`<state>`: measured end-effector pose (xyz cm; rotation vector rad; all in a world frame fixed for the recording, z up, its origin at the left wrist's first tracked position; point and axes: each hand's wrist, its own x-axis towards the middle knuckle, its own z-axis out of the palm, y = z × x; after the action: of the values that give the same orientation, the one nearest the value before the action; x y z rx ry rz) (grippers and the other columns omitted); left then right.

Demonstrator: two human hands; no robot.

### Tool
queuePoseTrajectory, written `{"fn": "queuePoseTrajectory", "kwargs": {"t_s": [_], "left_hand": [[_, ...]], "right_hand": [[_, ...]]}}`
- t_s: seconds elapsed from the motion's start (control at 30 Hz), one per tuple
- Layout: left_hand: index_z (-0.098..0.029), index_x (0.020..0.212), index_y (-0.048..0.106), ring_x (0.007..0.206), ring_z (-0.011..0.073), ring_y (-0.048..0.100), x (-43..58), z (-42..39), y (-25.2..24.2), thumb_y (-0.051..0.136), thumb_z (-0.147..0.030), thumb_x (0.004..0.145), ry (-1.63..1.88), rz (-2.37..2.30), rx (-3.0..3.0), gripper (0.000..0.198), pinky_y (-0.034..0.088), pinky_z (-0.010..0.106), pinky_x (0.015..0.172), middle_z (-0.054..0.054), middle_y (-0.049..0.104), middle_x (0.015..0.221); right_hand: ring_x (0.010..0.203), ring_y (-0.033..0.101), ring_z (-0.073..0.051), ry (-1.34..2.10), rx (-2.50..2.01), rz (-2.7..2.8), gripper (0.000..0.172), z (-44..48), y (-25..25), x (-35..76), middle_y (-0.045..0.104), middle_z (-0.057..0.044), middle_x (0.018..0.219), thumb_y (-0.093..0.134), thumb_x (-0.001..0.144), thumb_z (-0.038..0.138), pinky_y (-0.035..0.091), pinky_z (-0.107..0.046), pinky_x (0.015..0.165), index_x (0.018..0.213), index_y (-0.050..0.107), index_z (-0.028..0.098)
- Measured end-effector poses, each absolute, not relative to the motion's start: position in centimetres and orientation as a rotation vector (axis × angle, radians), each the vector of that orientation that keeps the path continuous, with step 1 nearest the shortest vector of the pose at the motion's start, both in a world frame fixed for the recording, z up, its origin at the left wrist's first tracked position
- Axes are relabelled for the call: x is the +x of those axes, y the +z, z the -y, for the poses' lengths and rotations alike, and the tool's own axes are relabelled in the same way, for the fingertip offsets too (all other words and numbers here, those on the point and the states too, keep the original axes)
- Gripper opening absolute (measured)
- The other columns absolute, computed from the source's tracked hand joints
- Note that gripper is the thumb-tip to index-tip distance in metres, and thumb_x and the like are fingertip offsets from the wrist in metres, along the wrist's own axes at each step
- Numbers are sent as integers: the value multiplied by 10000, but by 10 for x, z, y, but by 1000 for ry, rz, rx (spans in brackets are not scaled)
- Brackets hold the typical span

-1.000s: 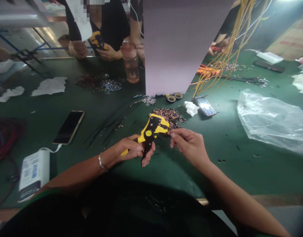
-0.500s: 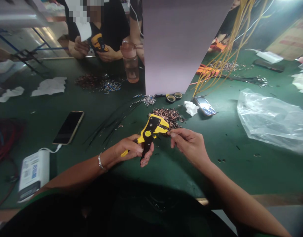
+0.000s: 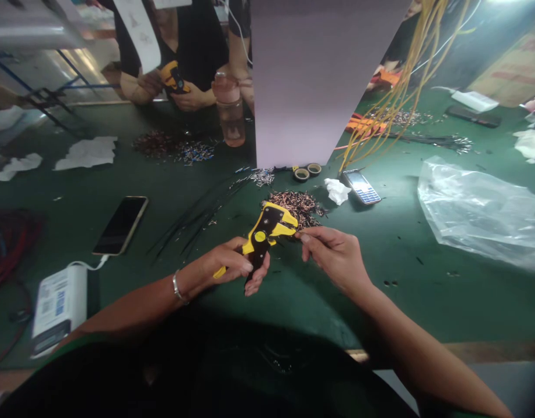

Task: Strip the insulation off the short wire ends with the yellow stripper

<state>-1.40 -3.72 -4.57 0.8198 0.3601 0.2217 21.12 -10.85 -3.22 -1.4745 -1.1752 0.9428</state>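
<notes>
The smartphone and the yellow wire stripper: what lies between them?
In the head view, thin black wires lie between the smartphone and the yellow wire stripper.

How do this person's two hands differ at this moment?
The left hand wraps around a yellow-and-black wire stripper, while the right hand does not grip it; its pinched fingertips sit by the tool's yellow end. The left wrist wears a silver-coloured bracelet, while the right wrist shows none. Both hands are bare and held above the green workbench.
</notes>
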Motion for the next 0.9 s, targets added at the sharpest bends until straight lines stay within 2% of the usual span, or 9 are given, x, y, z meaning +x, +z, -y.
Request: {"fn": "queuePoseTrajectory", "kwargs": {"t_s": [0.33,0.6,0.9], "left_hand": [[-102,858,689,486,133,545,-15,38,-50,678,-164,667,215,-338,800,201,498,276,465,30,616,640],[-112,884,670,474,125,542,-14,43,-51,697,-153,674,261,-370,804,216,497,268,445,14,610,634],[-112,829,659,440,108,532,-14,46,-44,694,-146,680,280,-413,844,156,490,244,427,3,611,600]], "right_hand": [[477,512,-113,942,-1464,1136,165,108,-34,212,634,21,488,653,772,312,390,-267,464,773,781,209],[442,468,-96,995,-1460,1112,173,107,-34,212,647,20,506,677,755,328,356,-264,437,803,772,191],[447,469,-97,1031,-1460,1131,177,107,-37,214,657,7,540,700,762,351,332,-256,422,790,764,188]]}}
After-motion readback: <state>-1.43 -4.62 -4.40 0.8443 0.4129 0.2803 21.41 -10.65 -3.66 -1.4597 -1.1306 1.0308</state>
